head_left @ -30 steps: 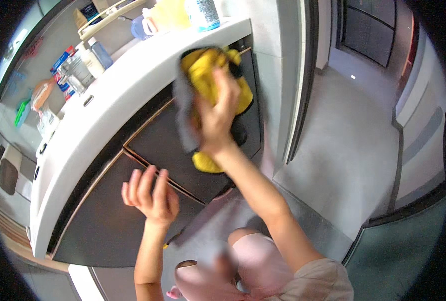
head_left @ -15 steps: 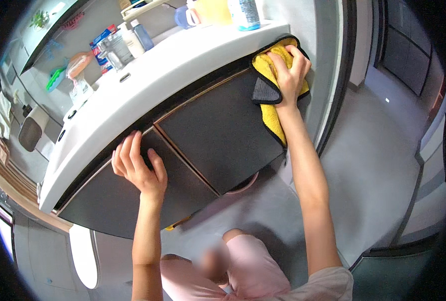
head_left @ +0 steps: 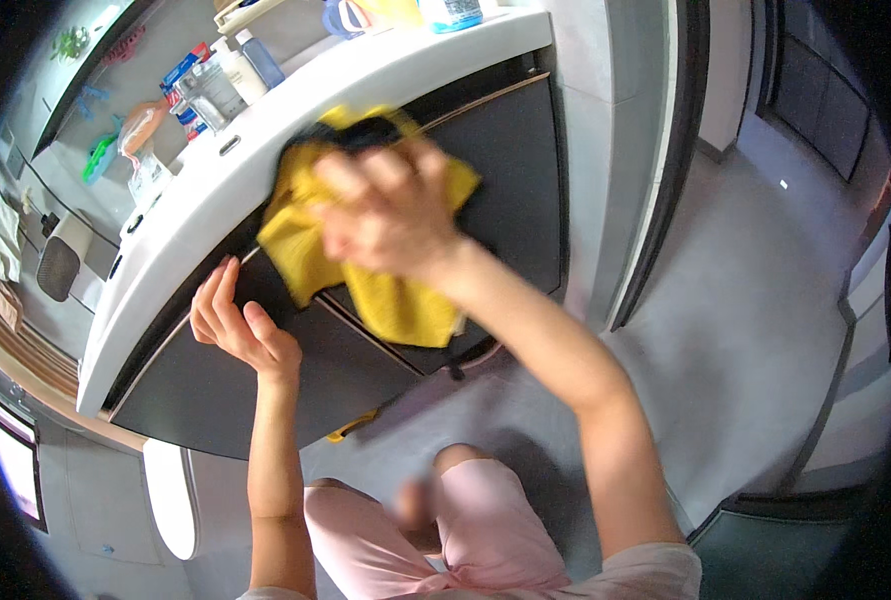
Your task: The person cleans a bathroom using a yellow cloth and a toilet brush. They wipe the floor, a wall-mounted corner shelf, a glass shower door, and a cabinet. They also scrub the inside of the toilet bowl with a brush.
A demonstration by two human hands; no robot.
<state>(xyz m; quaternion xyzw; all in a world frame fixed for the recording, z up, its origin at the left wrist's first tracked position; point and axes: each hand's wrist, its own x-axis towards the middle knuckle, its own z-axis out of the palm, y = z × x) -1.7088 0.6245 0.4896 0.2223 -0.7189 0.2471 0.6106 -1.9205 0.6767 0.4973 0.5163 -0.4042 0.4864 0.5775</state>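
My right hand (head_left: 390, 215), smeared by motion, is closed on a yellow cleaning cloth (head_left: 395, 310) with dark trim. The cloth is bunched over the middle of the dark vanity cabinet (head_left: 505, 150), just under the white washbasin's front edge, and hides much of the seam between the two doors. My left hand (head_left: 243, 325) is open, fingers stretched and thumb apart. Its fingertips rest at the upper edge of the left cabinet door (head_left: 205, 385).
The white washbasin (head_left: 315, 95) carries several bottles (head_left: 255, 65), a tap (head_left: 200, 105) and a blue-based container (head_left: 450, 12) near its right end. A dark door frame (head_left: 665, 180) rises at the right. Something yellow (head_left: 353, 427) shows below the cabinet.
My right hand has swept the cloth leftward from the cabinet's upper right corner to its middle. My left hand stays at the left door's upper edge, shifted slightly left in the picture.
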